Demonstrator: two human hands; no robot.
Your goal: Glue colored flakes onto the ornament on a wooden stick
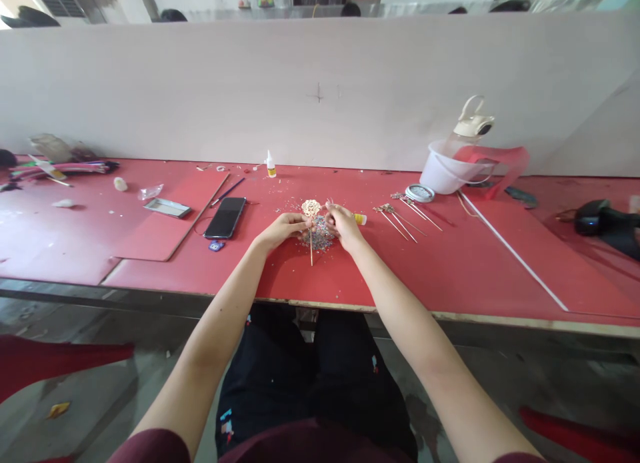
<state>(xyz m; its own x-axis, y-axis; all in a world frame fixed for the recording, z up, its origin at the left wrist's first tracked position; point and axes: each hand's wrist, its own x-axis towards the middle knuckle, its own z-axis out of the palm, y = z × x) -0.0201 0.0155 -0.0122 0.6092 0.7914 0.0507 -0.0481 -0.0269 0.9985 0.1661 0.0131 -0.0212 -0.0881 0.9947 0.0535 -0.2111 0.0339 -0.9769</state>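
My left hand [290,228] is closed on the thin stem of a hair stick [311,208], whose pale gold openwork head points up and away from me. Close to the right of that head is my right hand [342,224], its fingers pinched together. What they hold, if anything, is too small to make out. Beneath both hands spreads a pile of tiny shiny pieces [320,240]. A small bottle with a yellow label [360,219] lies just right of my right hand, partly hidden by it.
Several more hair sticks [400,223] lie to the right, near a round white lid [420,193]. A white bucket [443,170] stands behind. At left are a phone [226,218] and a shallow tray [167,208]. A small white bottle [271,165] stands near the partition [225,90].
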